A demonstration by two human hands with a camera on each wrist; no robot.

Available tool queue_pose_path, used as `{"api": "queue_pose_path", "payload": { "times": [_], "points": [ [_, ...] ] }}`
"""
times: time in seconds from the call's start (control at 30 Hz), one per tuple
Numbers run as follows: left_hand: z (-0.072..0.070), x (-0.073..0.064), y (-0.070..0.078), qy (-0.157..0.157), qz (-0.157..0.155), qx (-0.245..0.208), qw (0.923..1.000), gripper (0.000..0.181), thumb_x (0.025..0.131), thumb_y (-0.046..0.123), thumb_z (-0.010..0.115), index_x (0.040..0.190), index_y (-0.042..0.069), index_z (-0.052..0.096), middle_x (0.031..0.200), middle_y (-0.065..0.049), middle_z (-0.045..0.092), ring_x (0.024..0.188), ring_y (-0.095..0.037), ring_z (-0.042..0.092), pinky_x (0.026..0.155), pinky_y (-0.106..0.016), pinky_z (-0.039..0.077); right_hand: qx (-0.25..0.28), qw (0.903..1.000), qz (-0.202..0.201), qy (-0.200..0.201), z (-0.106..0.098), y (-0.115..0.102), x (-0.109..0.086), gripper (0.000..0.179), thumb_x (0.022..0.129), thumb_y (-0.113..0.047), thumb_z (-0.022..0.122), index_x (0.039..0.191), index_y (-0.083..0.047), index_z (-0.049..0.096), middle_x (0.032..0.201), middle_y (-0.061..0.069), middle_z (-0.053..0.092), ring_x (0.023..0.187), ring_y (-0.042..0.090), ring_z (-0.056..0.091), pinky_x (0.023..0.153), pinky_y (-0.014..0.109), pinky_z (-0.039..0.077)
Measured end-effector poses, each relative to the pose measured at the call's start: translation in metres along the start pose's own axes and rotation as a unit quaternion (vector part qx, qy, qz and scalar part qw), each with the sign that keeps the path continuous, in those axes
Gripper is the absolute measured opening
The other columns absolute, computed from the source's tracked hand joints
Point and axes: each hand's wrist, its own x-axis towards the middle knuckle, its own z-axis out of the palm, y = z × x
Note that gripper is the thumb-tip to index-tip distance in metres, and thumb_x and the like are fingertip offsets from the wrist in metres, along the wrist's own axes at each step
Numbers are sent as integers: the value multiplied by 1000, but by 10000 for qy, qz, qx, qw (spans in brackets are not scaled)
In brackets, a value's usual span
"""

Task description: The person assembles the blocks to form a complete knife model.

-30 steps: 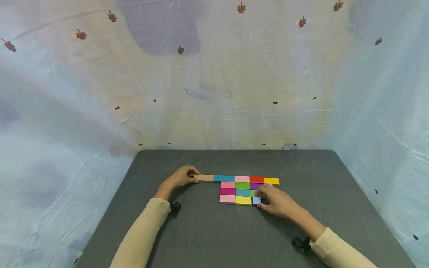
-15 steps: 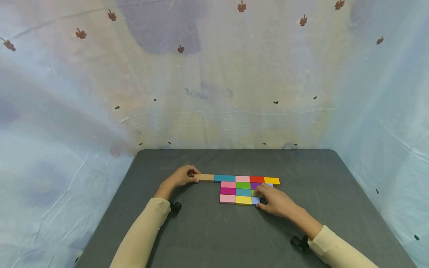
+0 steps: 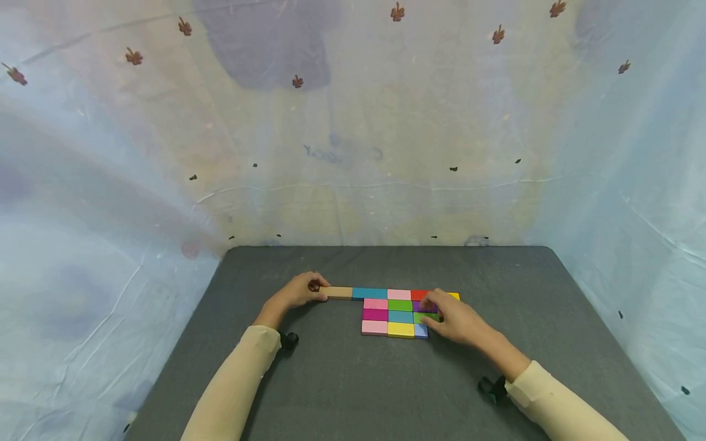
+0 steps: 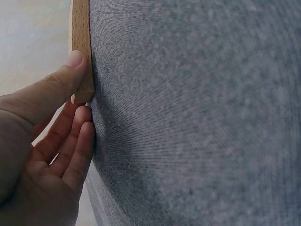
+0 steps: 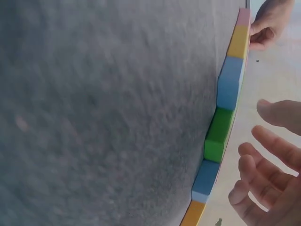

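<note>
Flat coloured wooden blocks lie edge to edge on the dark table. My left hand [image 3: 298, 290] pinches the left end of a plain wood block [image 3: 339, 293]; in the left wrist view the thumb rests on the block's face. A teal block [image 3: 369, 293] adjoins that block in the back row. Over the right side of the array, my right hand [image 3: 458, 320] hovers with loosely bent fingers. In the right wrist view its fingers are spread and hold nothing, beside a green block [image 5: 218, 134]. The front row ends at a light blue block [image 3: 420, 331], beside a yellow one [image 3: 401, 330].
The back row continues through pink [image 3: 399, 294] and red [image 3: 421, 295] blocks to a yellow-orange one, partly covered by my right hand. The dark table [image 3: 353, 386] extends around the blocks. A patterned curtain [image 3: 342, 153] surrounds its back and sides.
My right hand pushed the light blue block left against the yellow one, then let go and rose away from it towards the back. The left hand has stayed put.
</note>
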Motion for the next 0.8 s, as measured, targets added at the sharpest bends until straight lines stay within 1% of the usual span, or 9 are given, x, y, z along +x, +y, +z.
{"api": "queue_pose_path", "payload": {
  "times": [0.07, 0.13, 0.23, 0.33, 0.43, 0.6, 0.8],
  "points": [
    [0, 0, 0, 12, 22, 25, 10000, 26, 94, 14, 84, 119, 9, 78, 112, -6, 68, 100, -20, 62, 94, -45, 54, -38, 9999, -2, 129, -1, 4, 4, 28, 98, -25, 82, 120, -12, 68, 113, 1, 65, 90, 16, 58, 77, 36, 53],
    [0, 1, -1, 25, 21, 29, 10000, 26, 95, 14, 84, 119, 9, 78, 112, -6, 68, 100, -20, 62, 94, -45, 54, -46, 9997, 39, 222, -1, 7, 7, 33, 98, -24, 82, 124, -9, 67, 117, 5, 66, 93, 19, 60, 81, 39, 55],
    [-1, 1, -1, 37, 52, 48, 10000, 25, 95, 14, 84, 119, 9, 78, 112, -6, 68, 100, -20, 62, 93, -46, 54, -25, 9995, 175, 273, -1, 11, 12, 39, 98, -23, 81, 130, -6, 66, 123, 9, 66, 105, 27, 62, 93, 49, 57],
    [-1, 0, -1, 22, 81, 51, 10000, 25, 95, 14, 84, 119, 9, 77, 113, -7, 68, 101, -21, 63, 93, -46, 54, 12, 9992, 301, 268, -1, 15, 16, 41, 99, -23, 80, 132, -5, 65, 127, 12, 66, 114, 32, 62, 100, 56, 55],
    [-1, 0, -2, 23, 70, 47, 10000, 26, 95, 14, 84, 119, 9, 77, 113, -6, 68, 101, -21, 63, 93, -46, 54, 40, 9991, 343, 256, 0, 18, 20, 40, 100, -23, 79, 132, -6, 64, 128, 13, 67, 115, 33, 63, 100, 57, 55],
    [0, 0, -3, 37, 39, 97, 9999, 26, 96, 15, 83, 121, 10, 77, 114, -6, 68, 104, -21, 63, 97, -47, 53, 96, 9991, 352, 211, 1, 21, 24, 38, 100, -25, 78, 131, -7, 64, 128, 13, 68, 114, 32, 63, 99, 56, 55],
    [3, -1, -3, 60, 102, 186, 9998, 27, 97, 16, 82, 123, 10, 75, 116, -5, 67, 107, -22, 63, 98, -47, 53, 121, 9993, 316, 183, 1, 22, 24, 37, 100, -24, 78, 130, -7, 64, 127, 12, 68, 112, 30, 63, 100, 56, 55]
  ]
}}
